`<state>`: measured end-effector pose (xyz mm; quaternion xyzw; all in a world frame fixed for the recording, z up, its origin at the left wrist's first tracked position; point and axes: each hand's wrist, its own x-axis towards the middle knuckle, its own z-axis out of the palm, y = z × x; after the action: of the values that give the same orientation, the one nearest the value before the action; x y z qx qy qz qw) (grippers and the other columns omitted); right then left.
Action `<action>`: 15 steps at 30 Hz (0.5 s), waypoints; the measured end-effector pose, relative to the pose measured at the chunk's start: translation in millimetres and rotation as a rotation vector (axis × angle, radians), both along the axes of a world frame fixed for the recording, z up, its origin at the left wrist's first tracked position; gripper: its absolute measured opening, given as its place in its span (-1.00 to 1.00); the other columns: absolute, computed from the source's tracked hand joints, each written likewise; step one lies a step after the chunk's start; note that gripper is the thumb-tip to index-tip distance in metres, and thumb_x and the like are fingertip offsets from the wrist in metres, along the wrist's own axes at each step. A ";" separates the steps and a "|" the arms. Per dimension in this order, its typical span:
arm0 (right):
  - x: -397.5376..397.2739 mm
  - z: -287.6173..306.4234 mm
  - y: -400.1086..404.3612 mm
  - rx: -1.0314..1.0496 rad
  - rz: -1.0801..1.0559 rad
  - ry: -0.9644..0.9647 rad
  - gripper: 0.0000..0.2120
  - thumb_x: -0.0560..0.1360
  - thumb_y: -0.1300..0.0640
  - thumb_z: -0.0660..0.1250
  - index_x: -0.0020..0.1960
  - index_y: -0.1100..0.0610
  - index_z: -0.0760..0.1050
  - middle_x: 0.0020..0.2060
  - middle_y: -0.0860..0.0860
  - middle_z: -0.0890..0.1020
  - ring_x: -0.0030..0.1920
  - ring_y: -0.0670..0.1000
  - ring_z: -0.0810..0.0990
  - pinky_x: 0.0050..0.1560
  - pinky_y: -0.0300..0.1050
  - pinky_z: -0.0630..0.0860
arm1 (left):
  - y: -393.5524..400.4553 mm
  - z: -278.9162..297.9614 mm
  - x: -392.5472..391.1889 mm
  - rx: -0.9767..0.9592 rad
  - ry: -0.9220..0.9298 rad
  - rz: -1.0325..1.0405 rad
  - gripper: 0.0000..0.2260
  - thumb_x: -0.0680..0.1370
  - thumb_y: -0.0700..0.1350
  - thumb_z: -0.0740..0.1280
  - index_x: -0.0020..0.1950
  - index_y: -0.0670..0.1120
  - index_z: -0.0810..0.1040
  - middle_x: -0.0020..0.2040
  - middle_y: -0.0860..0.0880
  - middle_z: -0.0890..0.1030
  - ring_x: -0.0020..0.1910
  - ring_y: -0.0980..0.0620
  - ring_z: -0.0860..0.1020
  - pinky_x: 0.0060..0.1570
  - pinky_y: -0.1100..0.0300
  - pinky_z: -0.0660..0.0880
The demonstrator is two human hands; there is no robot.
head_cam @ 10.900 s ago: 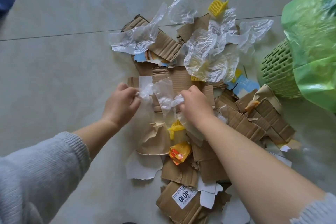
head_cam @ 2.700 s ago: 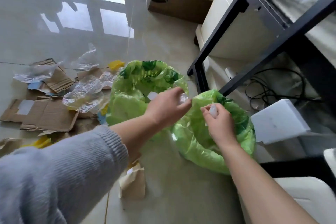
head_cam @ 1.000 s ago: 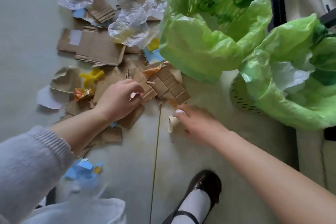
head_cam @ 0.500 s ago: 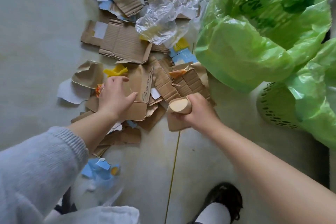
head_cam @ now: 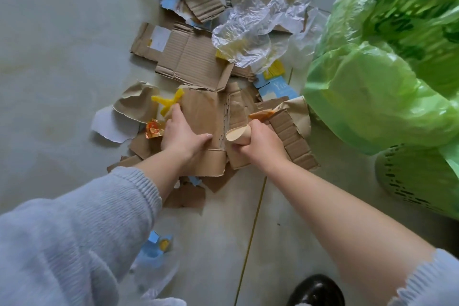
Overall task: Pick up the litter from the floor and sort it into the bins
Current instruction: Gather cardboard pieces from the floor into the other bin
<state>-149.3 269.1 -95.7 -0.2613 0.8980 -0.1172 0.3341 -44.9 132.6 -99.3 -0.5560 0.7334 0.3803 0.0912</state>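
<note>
Both hands down in the cardboard pile, mid-frame

We see the left hand [head_cam: 182,135] flat, fingers spread on a brown cardboard sheet [head_cam: 203,117]; the right hand [head_cam: 260,144] grips a rolled cardboard scrap [head_cam: 237,134]; clear plastic film [head_cam: 248,32] lies crumpled at upper centre; green-lined bins [head_cam: 387,77] sit at right.

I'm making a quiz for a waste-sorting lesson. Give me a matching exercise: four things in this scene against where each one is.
Things:
1. rolled brown paper
2. flat cardboard sheet
3. clear crumpled plastic
4. blue scrap

Places:
A. under the left hand
B. alone near the left sleeve
C. gripped in the right hand
D. at the pile's far end

Pairs: 1-C, 2-A, 3-D, 4-B
</note>
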 end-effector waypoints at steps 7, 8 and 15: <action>6.7 16.7 28.7 -0.226 -0.224 -0.167 -0.23 0.28 0.00 0.52 0.39 -0.04 0.22 0.14 -0.02 0.59 0.18 0.07 0.52 0.07 -0.10 0.45 | -12.4 16.3 18.6 -0.029 0.237 0.063 -0.62 0.42 -0.03 0.43 0.18 -0.09 0.47 0.09 -0.05 0.58 0.03 -0.02 0.53 0.01 0.12 0.44; 5.8 19.9 37.8 -0.258 -0.253 -0.182 -0.28 0.27 0.00 0.53 0.34 -0.07 0.30 0.09 -0.10 0.60 0.16 0.02 0.54 0.01 -0.19 0.44 | -12.6 19.9 20.9 -0.017 0.275 0.078 -0.73 0.43 -0.03 0.42 0.08 -0.07 0.52 -0.02 -0.02 0.61 -0.06 0.01 0.54 -0.07 0.15 0.44; -27.9 23.2 93.1 -0.155 -0.263 0.019 -0.59 0.25 0.01 0.54 0.04 0.11 0.56 0.19 0.06 0.48 0.19 0.07 0.47 0.06 -0.23 0.33 | 3.5 25.9 11.9 0.257 0.275 0.144 -0.88 0.49 -0.01 0.36 -0.04 -0.03 0.57 -0.12 -0.04 0.64 -0.18 0.02 0.60 -0.23 0.16 0.54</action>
<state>-177.2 362.2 -72.5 -0.1677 0.9159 -0.2261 0.2862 -33.1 136.1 -73.5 -0.5337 0.6427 0.5486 0.0331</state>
